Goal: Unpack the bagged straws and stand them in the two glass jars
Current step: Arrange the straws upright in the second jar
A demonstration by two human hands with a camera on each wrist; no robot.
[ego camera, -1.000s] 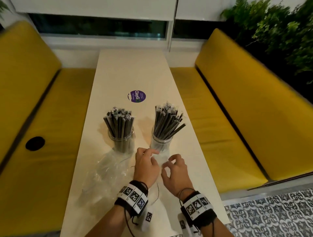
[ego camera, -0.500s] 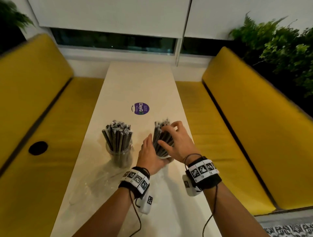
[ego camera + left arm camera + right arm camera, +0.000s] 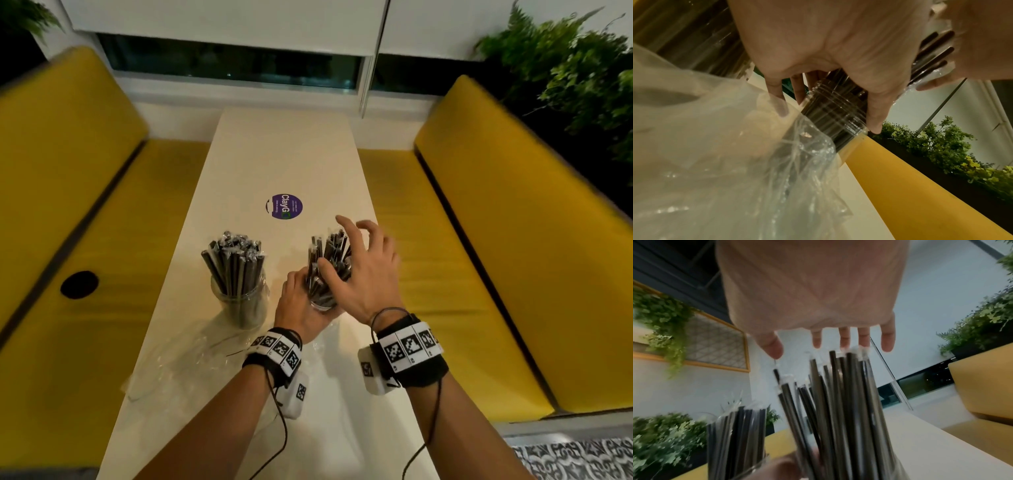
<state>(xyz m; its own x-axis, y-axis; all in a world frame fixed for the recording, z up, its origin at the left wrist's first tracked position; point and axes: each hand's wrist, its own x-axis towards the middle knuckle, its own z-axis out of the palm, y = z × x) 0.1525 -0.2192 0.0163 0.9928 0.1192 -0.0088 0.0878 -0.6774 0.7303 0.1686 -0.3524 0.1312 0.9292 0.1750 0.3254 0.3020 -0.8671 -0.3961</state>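
Two glass jars of black wrapped straws stand on the cream table [image 3: 284, 154]. The left jar [image 3: 241, 306] stands alone, its straws [image 3: 234, 260] upright. My left hand [image 3: 299, 299] grips the right jar [image 3: 322, 303]; in the left wrist view its fingers [image 3: 777, 91] and thumb curl round the ribbed glass [image 3: 838, 123]. My right hand [image 3: 347, 246] hovers over that jar's straws [image 3: 330, 250] with fingers spread and the thumb against them. In the right wrist view the straight fingers [image 3: 844, 339] sit just above the straw tops [image 3: 838, 394].
An empty clear plastic bag [image 3: 178, 356] lies crumpled on the table, front left of the jars. A purple round sticker [image 3: 283, 206] sits beyond the jars. Yellow benches [image 3: 496, 240] flank the table, the left one with a black hole [image 3: 79, 284]. Plants [image 3: 565, 68] stand at the right.
Both hands left the bag area and moved forward to the right jar. The left hand took hold of the jar. The right hand went from clasping the straws to spread above them.
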